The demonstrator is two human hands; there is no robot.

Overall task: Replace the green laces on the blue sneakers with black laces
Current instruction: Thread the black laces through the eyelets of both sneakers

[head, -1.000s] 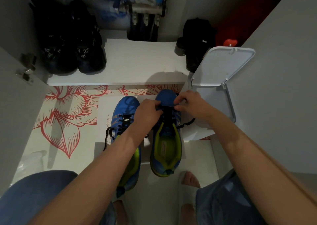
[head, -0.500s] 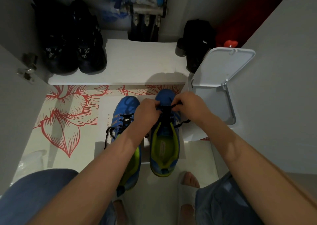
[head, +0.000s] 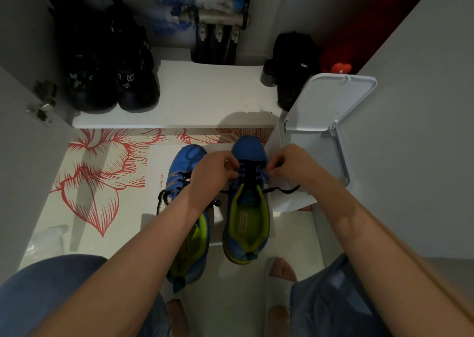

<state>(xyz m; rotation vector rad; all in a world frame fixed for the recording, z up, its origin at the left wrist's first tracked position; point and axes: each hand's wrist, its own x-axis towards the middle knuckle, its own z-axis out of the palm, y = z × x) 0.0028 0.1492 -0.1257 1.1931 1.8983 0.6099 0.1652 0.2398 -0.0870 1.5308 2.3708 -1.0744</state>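
Rightward, a white bin [head: 331,100] crowds the sneaker [head: 250,148]; your left hand [head: 213,172] and right hand [head: 292,167] apparently pinch its black lace [head: 247,171].

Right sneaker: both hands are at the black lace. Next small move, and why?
Probably pull both sides outward to snug it: the left hand and right hand each pinch the black lace at the sides of the sneaker, and a slack end lies on the paper.
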